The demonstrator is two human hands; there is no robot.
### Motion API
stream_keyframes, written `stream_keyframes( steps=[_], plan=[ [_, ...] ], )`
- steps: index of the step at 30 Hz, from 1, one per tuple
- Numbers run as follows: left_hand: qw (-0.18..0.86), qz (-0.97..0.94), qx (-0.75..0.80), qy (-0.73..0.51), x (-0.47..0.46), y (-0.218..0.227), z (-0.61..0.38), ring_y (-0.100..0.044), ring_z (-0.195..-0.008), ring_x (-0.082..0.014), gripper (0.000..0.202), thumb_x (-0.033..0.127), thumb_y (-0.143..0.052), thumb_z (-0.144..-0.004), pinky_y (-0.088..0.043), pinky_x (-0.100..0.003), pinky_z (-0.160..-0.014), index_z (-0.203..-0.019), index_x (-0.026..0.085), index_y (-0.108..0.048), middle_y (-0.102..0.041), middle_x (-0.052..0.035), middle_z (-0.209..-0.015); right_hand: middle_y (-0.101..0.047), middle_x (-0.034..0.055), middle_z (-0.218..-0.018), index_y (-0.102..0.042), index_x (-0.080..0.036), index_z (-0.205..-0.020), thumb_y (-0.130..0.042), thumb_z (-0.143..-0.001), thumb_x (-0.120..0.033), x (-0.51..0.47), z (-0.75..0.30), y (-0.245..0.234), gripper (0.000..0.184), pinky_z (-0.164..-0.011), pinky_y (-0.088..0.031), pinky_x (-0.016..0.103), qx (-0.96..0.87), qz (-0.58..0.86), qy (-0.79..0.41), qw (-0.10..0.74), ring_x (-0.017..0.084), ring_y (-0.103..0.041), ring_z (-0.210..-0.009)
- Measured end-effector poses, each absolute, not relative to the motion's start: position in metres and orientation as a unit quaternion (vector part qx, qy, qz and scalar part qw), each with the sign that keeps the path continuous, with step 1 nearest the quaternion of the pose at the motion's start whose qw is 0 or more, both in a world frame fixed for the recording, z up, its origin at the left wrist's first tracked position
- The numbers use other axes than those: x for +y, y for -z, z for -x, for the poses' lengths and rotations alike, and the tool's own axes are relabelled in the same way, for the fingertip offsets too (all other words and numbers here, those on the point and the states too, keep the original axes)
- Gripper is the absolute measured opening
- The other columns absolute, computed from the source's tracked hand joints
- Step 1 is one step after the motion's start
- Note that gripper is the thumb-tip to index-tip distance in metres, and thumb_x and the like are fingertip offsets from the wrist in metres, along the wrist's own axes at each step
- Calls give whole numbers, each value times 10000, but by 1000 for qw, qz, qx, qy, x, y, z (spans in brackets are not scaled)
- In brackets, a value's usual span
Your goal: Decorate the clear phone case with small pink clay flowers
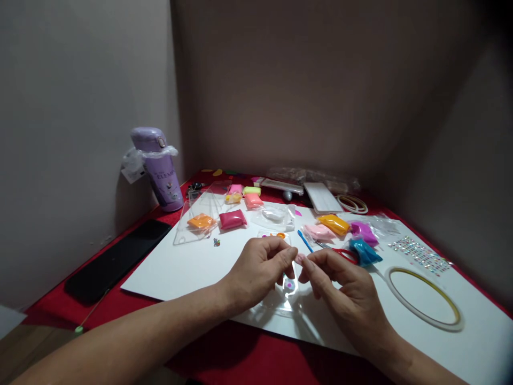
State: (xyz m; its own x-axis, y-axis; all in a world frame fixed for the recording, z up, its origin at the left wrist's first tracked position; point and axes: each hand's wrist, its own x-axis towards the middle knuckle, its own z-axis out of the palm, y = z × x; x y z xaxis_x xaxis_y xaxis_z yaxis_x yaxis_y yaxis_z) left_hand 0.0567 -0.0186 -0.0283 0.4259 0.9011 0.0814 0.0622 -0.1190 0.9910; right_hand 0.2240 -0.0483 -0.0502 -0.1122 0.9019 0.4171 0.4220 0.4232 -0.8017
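My left hand (258,270) and my right hand (344,291) meet over the white board (172,267). Between their fingertips they pinch a small pale pink lump of soft clay (300,259). Under my hands lies a clear phone case (285,305), partly hidden, with a small white flower with a purple centre (289,285) on it and orange pieces (279,235) at its far end. Just beyond my right fingers is a blue modelling tool (305,241). Red-handled scissors (347,255) lie behind that hand, beside a blue clay packet (364,252).
Pink (319,232), orange (334,224) and purple (364,233) clay packets sit at back right. A tape roll (425,299) and a gem sheet (420,255) lie at right. A black phone (118,259) and a purple bottle (162,171) are at left, walls behind.
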Motion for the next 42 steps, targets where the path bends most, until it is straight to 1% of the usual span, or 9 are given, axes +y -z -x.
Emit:
stream_keyframes(
  steps=[4,7,12,19,22,25,30,36,42],
  plan=[
    [531,-653,373,-391,-18,27,-56,-530,-649,-96,168,304,-599,-853,-395,-176,-504,-830,140,-627,-623,-24,-773,-609,-9,-612,-605,-199,-709,-550,-907,-352,-48,-224,48,256,-465,-400,236,-711,468,-244,465,118,-506,-493],
    [533,-657,378,-375,-20,27,-56,-529,-660,-101,124,260,-611,-830,-406,-179,-518,-811,137,-619,-614,-19,-751,-597,-15,-610,-600,-198,-709,-542,-913,-349,-48,-224,47,260,-478,-403,236,-719,463,-243,457,114,-506,-498],
    [548,-643,378,-379,-20,28,-56,-526,-652,-110,165,298,-592,-841,-406,-180,-483,-801,138,-589,-592,-22,-751,-630,-15,-656,-627,-203,-775,-541,-919,-342,-48,-225,49,219,-490,-415,236,-717,463,-253,456,114,-521,-513],
    [555,-633,378,-384,-19,29,-57,-509,-608,-95,274,398,-542,-888,-416,-169,-468,-817,140,-600,-586,-19,-733,-627,-5,-636,-618,-197,-746,-547,-913,-342,-47,-225,50,233,-478,-413,234,-706,466,-248,472,119,-518,-511],
    [560,-628,382,-383,-19,30,-57,-520,-605,-94,241,383,-584,-863,-413,-162,-462,-857,142,-602,-599,-20,-741,-629,-6,-641,-618,-199,-756,-544,-915,-337,-48,-225,50,223,-484,-420,233,-708,462,-250,473,118,-524,-512],
    [563,-634,376,-375,-19,31,-57,-516,-586,-93,223,360,-619,-831,-405,-164,-446,-823,138,-596,-594,-16,-719,-629,-6,-638,-615,-199,-742,-540,-916,-339,-48,-225,49,236,-485,-425,232,-713,458,-254,467,119,-535,-510],
    [574,-623,365,-387,-17,32,-57,-493,-527,-80,219,352,-616,-827,-400,-172,-435,-786,140,-577,-580,-2,-664,-636,-5,-648,-625,-201,-746,-538,-919,-345,-49,-224,47,242,-485,-421,234,-712,458,-256,466,118,-533,-511],
    [577,-621,370,-380,-18,29,-59,-496,-540,-85,216,342,-625,-823,-395,-174,-437,-794,129,-598,-584,-8,-662,-629,-6,-645,-621,-199,-740,-564,-908,-341,-47,-224,49,227,-486,-418,232,-700,460,-272,475,118,-528,-526],
    [560,-632,389,-369,-19,26,-59,-490,-560,-89,278,392,-654,-802,-396,-185,-456,-737,125,-614,-580,-11,-666,-629,-6,-649,-615,-198,-746,-561,-910,-335,-47,-226,49,220,-508,-430,235,-688,452,-274,497,118,-529,-535]
  ],
)
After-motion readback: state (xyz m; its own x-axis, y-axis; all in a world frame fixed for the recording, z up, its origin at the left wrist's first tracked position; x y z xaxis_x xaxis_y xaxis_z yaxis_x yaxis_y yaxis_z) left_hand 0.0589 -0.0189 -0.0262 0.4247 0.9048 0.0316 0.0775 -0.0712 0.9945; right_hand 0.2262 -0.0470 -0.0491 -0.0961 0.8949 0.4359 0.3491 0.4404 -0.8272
